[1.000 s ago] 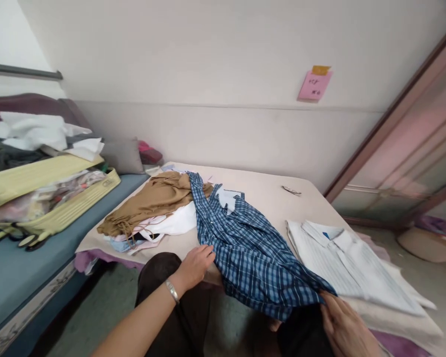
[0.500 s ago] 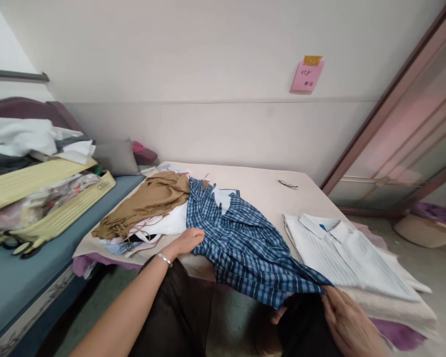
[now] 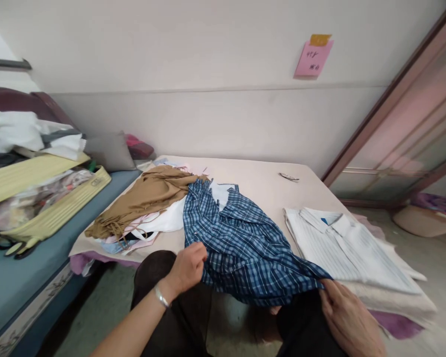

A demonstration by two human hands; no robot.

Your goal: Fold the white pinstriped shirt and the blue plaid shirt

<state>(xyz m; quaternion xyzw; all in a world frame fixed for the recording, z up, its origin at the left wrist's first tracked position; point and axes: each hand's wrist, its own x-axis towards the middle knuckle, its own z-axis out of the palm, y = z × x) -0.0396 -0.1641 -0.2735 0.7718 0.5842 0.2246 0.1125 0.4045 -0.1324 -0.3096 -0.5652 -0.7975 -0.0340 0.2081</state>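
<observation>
A blue plaid shirt (image 3: 241,238) lies spread and creased over the bed-like surface, its lower edge hanging over the front. Toward its upper end a white patch (image 3: 220,194) shows. My left hand (image 3: 189,265), a silver bracelet at its wrist, is closed at the shirt's left lower edge; the fabric between its fingers is mostly hidden. At the other end, my right hand (image 3: 347,310) grips the shirt's right lower corner and holds it stretched out above my knee.
A folded white striped shirt (image 3: 342,245) lies at the right. Left are a brown garment (image 3: 144,196) and other clothes in a heap. Eyeglasses (image 3: 289,177) rest near the wall. A yellow bag (image 3: 55,213) stands on the blue bench (image 3: 40,258); a bin (image 3: 423,218) is far right.
My left hand has moved down and toward me along the shirt's left edge. My right hand stays on its corner. The view has shifted slightly.
</observation>
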